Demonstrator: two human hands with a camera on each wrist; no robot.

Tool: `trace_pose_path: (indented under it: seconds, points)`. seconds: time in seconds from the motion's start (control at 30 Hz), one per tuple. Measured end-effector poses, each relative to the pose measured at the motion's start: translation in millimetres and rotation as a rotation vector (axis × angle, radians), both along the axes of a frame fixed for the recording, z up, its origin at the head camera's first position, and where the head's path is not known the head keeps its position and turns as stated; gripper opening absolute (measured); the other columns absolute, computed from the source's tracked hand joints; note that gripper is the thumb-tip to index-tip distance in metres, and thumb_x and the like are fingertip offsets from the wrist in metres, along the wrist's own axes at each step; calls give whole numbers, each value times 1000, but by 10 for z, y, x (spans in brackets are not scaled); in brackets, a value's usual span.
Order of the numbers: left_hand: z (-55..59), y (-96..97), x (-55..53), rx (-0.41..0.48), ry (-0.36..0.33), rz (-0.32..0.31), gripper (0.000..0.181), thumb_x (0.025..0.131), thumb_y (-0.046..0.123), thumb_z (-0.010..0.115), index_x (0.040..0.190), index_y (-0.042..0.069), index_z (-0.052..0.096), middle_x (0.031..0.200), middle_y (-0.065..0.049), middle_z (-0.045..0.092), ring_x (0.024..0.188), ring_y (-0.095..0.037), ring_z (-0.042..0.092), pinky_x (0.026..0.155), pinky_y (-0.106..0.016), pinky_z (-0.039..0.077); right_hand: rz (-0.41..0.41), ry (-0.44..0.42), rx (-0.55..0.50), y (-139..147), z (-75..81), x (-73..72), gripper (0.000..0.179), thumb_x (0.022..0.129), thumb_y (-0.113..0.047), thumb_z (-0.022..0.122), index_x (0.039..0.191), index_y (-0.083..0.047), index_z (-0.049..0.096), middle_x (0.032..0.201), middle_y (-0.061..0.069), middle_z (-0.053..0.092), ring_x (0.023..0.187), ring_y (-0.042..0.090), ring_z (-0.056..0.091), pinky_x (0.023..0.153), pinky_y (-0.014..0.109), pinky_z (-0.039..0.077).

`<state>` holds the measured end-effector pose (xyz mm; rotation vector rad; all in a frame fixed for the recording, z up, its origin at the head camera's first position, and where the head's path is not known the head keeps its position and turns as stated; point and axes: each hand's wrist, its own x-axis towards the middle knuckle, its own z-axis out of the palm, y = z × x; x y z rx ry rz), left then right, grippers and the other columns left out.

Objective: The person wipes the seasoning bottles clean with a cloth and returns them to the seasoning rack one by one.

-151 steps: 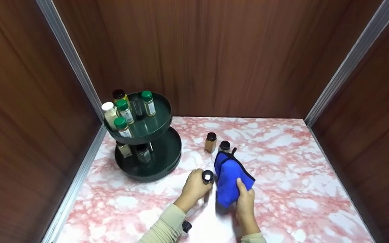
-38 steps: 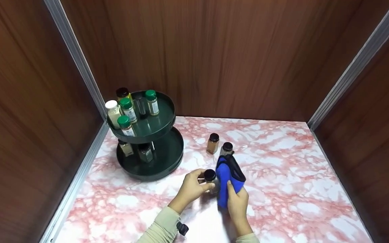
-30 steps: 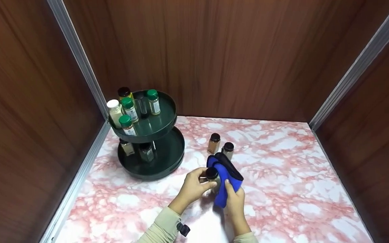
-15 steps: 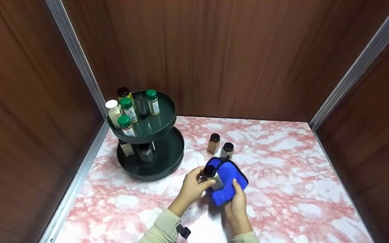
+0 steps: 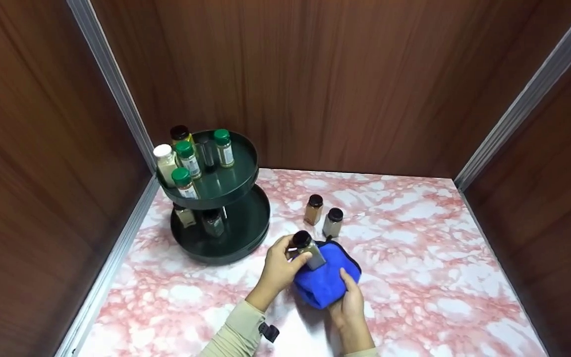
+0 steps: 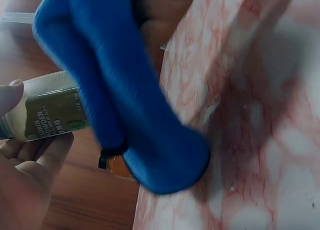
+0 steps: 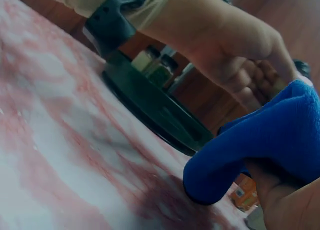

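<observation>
My left hand (image 5: 276,270) pinches a spice jar (image 5: 314,258) with a black cap, between thumb and fingers; it tilts, cap towards the upper left. Its label in the left wrist view reads "cumin powder" (image 6: 55,108). My right hand (image 5: 351,305) holds a blue cloth (image 5: 327,285) with black edging, thumb on top and the other fingers mostly hidden beneath. The jar's lower end lies against the cloth. In the right wrist view the folded cloth (image 7: 280,130) covers most of the jar. Just beyond stand an orange-brown spice jar (image 5: 313,211) and a greyish one (image 5: 332,225), both black-capped.
At the left stands a dark green two-tier round rack. Its upper tray (image 5: 233,176) carries several bottles, among them green-capped ones (image 5: 224,148) and a white-capped one (image 5: 166,166). The lower tray (image 5: 246,225) holds two jars. Wood panels (image 5: 290,84) enclose the marbled tabletop (image 5: 429,277).
The jar has gone from upright to tilted and been lifted slightly onto the cloth. The cloth, earlier held up beside the jar, has swung left under it, uncovering the greyish jar behind.
</observation>
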<state>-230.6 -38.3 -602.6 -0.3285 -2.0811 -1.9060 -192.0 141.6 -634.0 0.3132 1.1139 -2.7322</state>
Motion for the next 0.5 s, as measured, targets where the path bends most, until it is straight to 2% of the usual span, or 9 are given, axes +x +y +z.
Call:
trace_pose_path:
  seconds: [0.17,0.27,0.43,0.5]
  points:
    - [-9,0,11,6,-34,25,42,84,2,82,122,-4,65,116,-17,67,104,-26,69,89,-33,59,-141,-22,-24,56,69,-31,27,109,-28,45,128,-10,52,113,1,72,105,18,70,94,34,56]
    - [67,30,67,14,-47,7,41,83,-2,81,120,-7,64,115,-19,67,103,-24,69,89,-35,59,-191,-22,-54,62,105,-75,29,110,-29,44,131,-9,50,115,0,72,108,16,69,96,33,55]
    - [308,96,239,86,-21,-62,40,83,-5,80,118,-9,63,113,-20,67,100,-16,67,90,-38,59,-144,-12,-67,33,125,-133,41,111,-33,38,145,-9,37,126,-2,67,118,15,64,104,32,50]
    - [371,123,289,98,-5,-72,40,83,-4,80,118,-9,63,113,-20,66,100,-14,67,90,-38,59,-111,-11,-65,16,125,-134,43,111,-34,36,146,-9,35,127,-2,65,118,15,63,104,32,49]
